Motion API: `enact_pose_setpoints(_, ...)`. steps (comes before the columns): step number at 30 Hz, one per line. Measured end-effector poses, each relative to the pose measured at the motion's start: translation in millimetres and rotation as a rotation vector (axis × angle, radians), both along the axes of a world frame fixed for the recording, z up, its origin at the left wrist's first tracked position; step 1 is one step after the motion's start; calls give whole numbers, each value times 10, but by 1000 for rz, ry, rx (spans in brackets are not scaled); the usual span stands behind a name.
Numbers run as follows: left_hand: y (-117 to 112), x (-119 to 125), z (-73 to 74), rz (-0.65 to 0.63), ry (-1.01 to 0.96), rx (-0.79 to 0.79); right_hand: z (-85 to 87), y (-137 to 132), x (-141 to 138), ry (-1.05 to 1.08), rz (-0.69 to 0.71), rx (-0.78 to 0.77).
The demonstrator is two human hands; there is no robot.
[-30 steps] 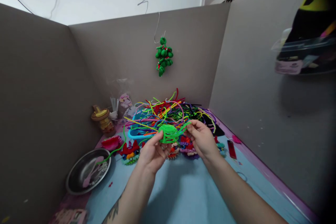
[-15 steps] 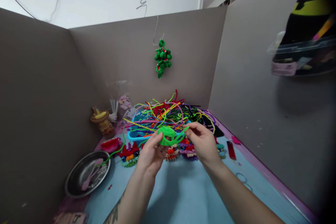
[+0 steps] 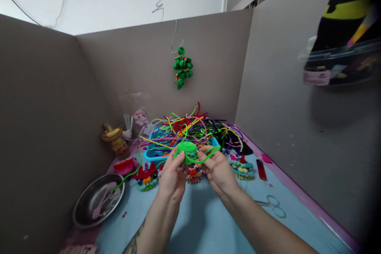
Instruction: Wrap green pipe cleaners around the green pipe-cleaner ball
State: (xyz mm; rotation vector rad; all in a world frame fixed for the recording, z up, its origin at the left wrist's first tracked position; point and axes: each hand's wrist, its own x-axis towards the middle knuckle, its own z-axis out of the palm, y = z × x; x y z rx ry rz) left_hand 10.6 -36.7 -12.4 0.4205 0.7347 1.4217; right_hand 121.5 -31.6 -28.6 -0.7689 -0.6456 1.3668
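Observation:
A bright green coiled pipe-cleaner piece (image 3: 187, 148) is held up over the front of the table, between both hands. My left hand (image 3: 172, 172) pinches its left side with thumb and fingers. At its right, my right hand (image 3: 218, 168) has its fingers closed on a green pipe cleaner (image 3: 212, 151) that loops out from the coil. Behind the hands stands a blue basket (image 3: 151, 155) heaped with pipe cleaners (image 3: 190, 127) of many colours. Fuzzy colourful figures (image 3: 147, 176) sit along the basket's front, partly hidden by my hands.
A steel bowl (image 3: 77, 208) with a pink scoop (image 3: 102, 202) and small pale bits stands at left. Scissors (image 3: 272, 205) and a red flat object (image 3: 261, 170) lie at right. A green ornament (image 3: 182, 67) hangs on the grey partition (image 3: 133, 63). A transparent holder (image 3: 333, 61) is on the right wall.
My right hand has moved left and in towards the coil, and the green loop now bends out over its fingers. More of the scissors and the right-hand figure shows.

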Motion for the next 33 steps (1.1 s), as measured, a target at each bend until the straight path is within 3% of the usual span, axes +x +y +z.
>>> enact_pose_setpoints(7, -65, -7, 89, -53, 17, -40, 11, 19, 55, -32, -44, -11)
enact_pose_setpoints(17, -8, -22, 21, -10, 58, -40, -54, 35, 26, -116, -114, 118)
enact_pose_setpoints(21, 5, -63, 48, -73, 60, -51, -64, 51, 45, -135, -140, 147)
enact_pose_setpoints(29, 33, -131, 40, -228, 40, -15, 41, 25, 116, -169, -81, 81)
enact_pose_setpoints(33, 67, -154, 20, -218, 92, 70, 67, 5, 120, -208, -28, 89)
